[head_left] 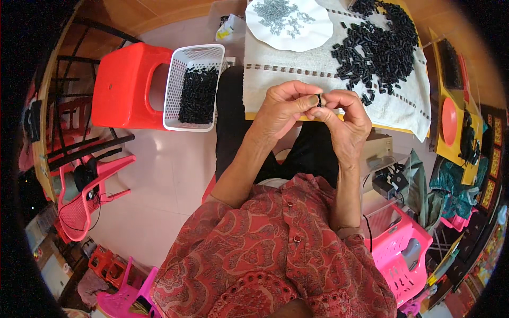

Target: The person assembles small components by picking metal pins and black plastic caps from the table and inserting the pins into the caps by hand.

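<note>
Between my two hands, above the near edge of the cloth-covered table (pixel 297 85), is a small black plastic piece (pixel 319 99). My left hand (pixel 283 106) pinches it between thumb and fingertips. My right hand (pixel 344 114) meets it from the other side, thumb and forefinger closed at the piece; whether a second small part is in those fingertips is hidden. Beyond my right hand lies a heap of small black pieces (pixel 374 50) on the white cloth. A white scalloped plate (pixel 313 41) bears many small clear pieces (pixel 278 16).
To my left a white perforated basket (pixel 168 106) holds many black pieces (pixel 197 100), beside a red stool (pixel 122 87). Pink chairs (pixel 79 212) stand farther left. A pink plastic chair (pixel 403 254) is close on my right, near a yellow board (pixel 450 106) with a red oval piece.
</note>
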`<state>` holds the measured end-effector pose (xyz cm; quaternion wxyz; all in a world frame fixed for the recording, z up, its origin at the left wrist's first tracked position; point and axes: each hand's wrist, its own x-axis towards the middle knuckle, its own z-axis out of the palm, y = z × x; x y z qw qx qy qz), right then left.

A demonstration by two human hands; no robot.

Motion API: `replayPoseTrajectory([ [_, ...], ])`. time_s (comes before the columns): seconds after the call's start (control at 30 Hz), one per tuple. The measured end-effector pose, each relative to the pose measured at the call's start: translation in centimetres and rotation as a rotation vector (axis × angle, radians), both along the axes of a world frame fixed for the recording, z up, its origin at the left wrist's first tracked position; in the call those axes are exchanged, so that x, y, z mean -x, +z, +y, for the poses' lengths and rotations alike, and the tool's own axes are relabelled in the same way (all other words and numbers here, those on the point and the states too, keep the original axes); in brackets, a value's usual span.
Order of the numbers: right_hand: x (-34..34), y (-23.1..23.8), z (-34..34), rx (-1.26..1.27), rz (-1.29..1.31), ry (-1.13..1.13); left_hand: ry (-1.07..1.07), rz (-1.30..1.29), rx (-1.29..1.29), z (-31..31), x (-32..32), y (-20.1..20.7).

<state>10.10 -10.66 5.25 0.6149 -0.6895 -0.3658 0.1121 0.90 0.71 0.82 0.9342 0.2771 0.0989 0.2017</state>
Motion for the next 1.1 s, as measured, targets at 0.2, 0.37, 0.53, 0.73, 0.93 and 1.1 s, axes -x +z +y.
replayPoseTrajectory([
  [0.2,0.2,-0.2,0.0,-0.022,0.048,0.010,-0.050,0.011,0.036,0.1,0.1,0.0],
  [0.37,0.2,-0.3,0.0,0.027,0.031,0.052,-0.043,0.025,0.062,0.2,0.0,0.3],
  [0.53,0.3,-0.5,0.1,-0.023,0.019,0.050,-0.125,0.000,-0.015,0.5,0.1,-0.8],
  [0.73,-0.1,-0.6,-0.2,-0.003,-0.019,0.012,-0.147,-0.086,-0.207,0.9,0.5,-0.8],
  [0.93,0.2,-0.9,-0.3,-0.008,0.001,-0.016,-0.095,0.094,-0.398,0.7,0.4,-1.0],
  [1.1,0.5,-1.4,0.0,-0.037,0.061,-0.034,-0.029,0.100,-0.420,0.6,0.5,-1.1],
])
